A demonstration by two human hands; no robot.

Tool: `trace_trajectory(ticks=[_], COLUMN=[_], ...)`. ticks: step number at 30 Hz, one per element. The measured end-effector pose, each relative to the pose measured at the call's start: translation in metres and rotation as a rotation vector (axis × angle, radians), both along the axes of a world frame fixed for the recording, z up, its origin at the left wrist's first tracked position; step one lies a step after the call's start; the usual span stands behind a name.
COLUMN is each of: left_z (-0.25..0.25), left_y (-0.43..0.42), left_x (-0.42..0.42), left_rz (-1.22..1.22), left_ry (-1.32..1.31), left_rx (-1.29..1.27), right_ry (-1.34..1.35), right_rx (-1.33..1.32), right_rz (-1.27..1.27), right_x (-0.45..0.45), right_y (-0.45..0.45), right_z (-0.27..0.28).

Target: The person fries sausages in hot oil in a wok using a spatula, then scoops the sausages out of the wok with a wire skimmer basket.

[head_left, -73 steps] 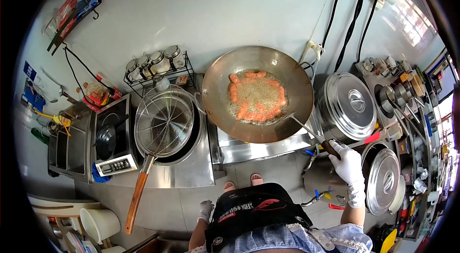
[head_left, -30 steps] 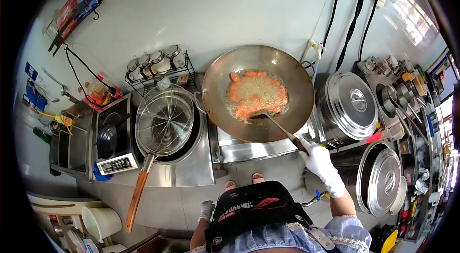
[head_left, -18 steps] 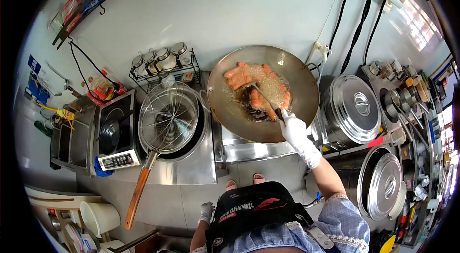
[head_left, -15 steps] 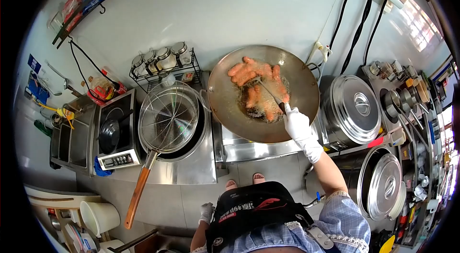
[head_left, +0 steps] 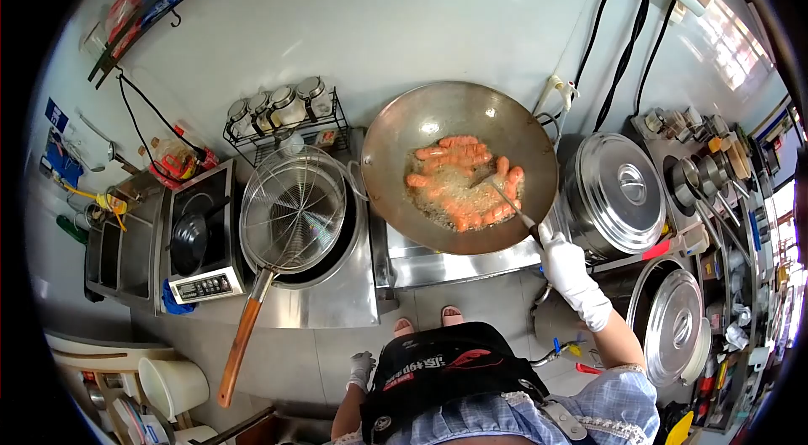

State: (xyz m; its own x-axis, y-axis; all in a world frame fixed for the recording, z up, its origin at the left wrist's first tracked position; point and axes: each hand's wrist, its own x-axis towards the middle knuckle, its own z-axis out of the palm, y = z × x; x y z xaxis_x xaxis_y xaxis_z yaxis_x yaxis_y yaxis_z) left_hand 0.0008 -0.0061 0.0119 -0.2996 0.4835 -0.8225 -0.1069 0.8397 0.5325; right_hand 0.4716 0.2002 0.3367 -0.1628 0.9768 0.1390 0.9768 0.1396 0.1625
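Note:
My right hand, in a white glove, grips a long-handled metal cooking utensil just past the near right rim of a large wok. The utensil's head rests among sausages frying in bubbling oil; foam partly covers it, so its exact shape is unclear. The reddish sausages lie in a loose ring around the bubbling middle. My left hand, also gloved, hangs low beside the black apron. Its fingers are loosely spread, with nothing visible in them.
Left of the wok, a wire strainer with a wooden handle sits over a pot, its handle jutting past the counter edge. Behind stands a rack of jars. A lidded steel pot is close on the right. An induction cooker stands farther left.
My right hand has moved right and toward me, drawing the utensil with it. The sausages have shifted from the wok's far side toward the middle and near right. My left hand has barely moved.

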Motion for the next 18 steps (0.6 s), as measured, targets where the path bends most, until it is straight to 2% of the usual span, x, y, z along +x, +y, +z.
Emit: trace_trajectory(ticks=[2, 7, 9, 14, 18], left_z=[-0.004, -0.004, -0.003, -0.003, -0.01], left_y=[0.004, 0.006, 0.007, 0.001, -0.011], left_x=[0.001, -0.001, -0.001, -0.005, -0.011], left_rz=[-0.005, -0.019, -0.005, -0.008, 0.028], left_ry=[0.0, -0.022, -0.026, 0.01, -0.004], left_rx=[-0.004, -0.004, -0.011, -0.019, -0.06], right_ry=[0.244, 0.537, 0.619, 0.788, 0.875], right_rx=[-0.104, -0.203, -0.272, -0.152, -0.146], right_rz=[0.008, 0.056, -0.007, -0.022, -0.074], right_x=[-0.001, -0.017, -0.033, -0.054, -0.061], right_y=[-0.013, -0.005, 0.01, 0.051, 0.059], right_z=[0.012, 0.006, 0.002, -0.023, 0.002])
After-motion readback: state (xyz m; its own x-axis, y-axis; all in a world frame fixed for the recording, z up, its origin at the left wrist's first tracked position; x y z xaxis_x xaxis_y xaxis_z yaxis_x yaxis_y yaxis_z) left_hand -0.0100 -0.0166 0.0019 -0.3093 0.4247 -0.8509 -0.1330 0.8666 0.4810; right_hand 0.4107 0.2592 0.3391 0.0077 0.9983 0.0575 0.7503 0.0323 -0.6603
